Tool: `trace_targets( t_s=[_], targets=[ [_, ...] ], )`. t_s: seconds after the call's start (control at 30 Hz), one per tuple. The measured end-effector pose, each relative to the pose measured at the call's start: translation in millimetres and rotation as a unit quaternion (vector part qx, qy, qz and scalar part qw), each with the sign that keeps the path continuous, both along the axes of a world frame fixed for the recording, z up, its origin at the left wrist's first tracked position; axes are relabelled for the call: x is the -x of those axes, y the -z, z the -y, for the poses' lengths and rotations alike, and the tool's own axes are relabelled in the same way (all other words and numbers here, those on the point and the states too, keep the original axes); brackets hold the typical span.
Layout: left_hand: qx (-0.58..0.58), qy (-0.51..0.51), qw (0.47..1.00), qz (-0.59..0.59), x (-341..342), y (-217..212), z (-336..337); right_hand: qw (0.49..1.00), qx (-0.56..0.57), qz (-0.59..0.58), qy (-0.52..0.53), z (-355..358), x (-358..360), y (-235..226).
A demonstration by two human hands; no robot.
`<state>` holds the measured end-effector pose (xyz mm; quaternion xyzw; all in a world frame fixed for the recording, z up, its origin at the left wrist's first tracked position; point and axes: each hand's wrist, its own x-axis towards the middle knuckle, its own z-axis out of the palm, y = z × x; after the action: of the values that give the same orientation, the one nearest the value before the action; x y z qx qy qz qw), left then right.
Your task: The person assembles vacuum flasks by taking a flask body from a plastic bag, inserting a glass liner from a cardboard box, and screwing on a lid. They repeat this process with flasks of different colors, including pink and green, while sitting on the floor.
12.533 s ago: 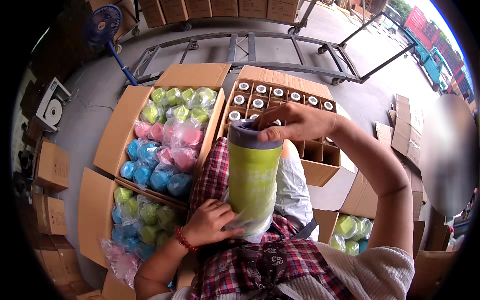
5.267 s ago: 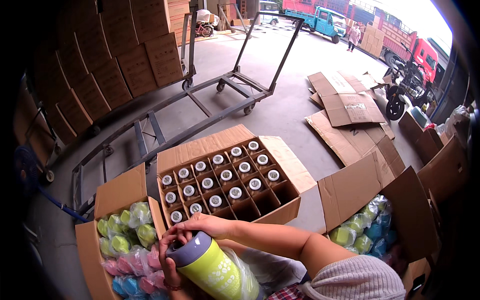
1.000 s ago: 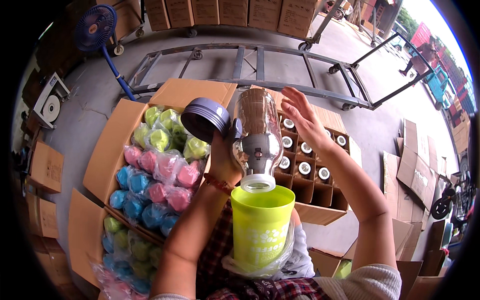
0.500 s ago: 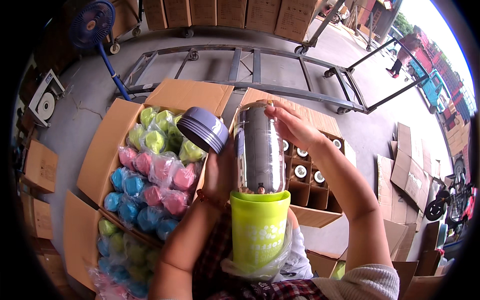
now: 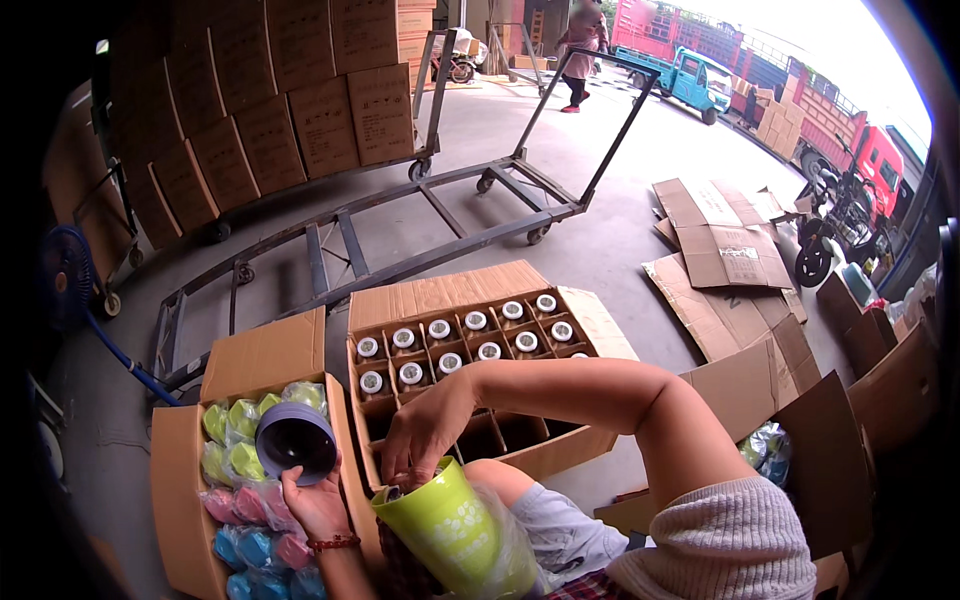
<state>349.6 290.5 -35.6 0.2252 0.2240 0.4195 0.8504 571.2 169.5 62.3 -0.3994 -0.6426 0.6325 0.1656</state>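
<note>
A purple-grey cup-shaped lid rests in my left hand, its hollow side facing up, above the left carton. My right hand bends down at the mouth of a lime-green flask shell, fingertips inside the rim. A shiny dark edge of the silvery flask liner shows beside those fingers; the rest of it is hidden in the shell. The shell stands tilted at my lap, with a clear plastic bag bunched around its lower part.
Bagged green, pink and blue pieces fill the left carton. A divided carton holds several white-topped bottles. Beyond stands a metal cart frame; flattened cardboard lies right, a blue fan stands left. A person is far off.
The silvery liner, held upright partly above the green shell before, has gone down inside it with my right hand. The lid has turned hollow side up. The view has swung right.
</note>
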Motion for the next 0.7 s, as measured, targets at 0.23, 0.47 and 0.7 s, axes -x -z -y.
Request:
trace_targets(
  t_s=[0.23, 0.47, 0.7],
  targets=[
    [-0.064, 0.006, 0.997, -0.039, -4.7, -14.6, 8.5, 0.933, -0.138, 0.331, 0.035, -1.5, 45.7, -36.7],
    [-0.231, 0.023, 0.967, -0.102, -21.5, -7.1, 11.4, 0.877, -0.143, -0.051, 0.457, 16.6, 3.5, -3.2],
    [-0.313, 0.240, 0.919, 0.021, -34.9, -19.8, 26.8, 0.891, -0.039, -0.271, 0.362, 35.4, 7.7, 50.1]
  ],
)
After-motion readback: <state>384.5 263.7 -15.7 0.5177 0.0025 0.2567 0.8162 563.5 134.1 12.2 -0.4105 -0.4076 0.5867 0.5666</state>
